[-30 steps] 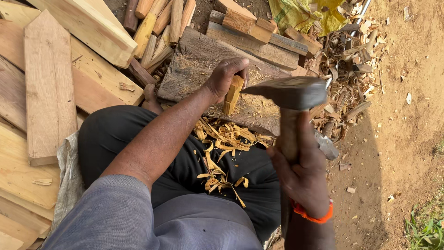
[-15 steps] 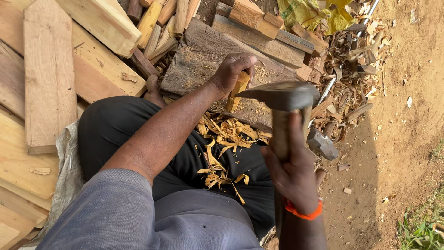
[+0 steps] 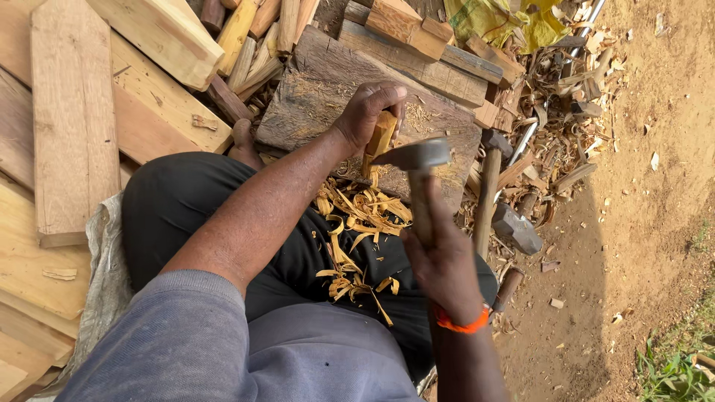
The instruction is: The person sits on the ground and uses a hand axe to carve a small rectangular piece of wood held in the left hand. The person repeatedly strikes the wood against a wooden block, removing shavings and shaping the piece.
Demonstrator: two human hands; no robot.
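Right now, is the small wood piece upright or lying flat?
Upright: the wood piece stands on end on the block, with the left hand gripping its top.

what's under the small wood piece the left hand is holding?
The wood piece stands on a weathered chopping block, with yellow shavings below. The left hand and adze head cover its top and foot; the contact spot is hidden.

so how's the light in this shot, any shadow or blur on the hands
Head view: hard sun lights the bare dirt at right, while the person's shadow covers the lap, the wood shavings and the chopping block. The left hand on the small wood piece is sharp; the right hand and adze head look slightly soft.
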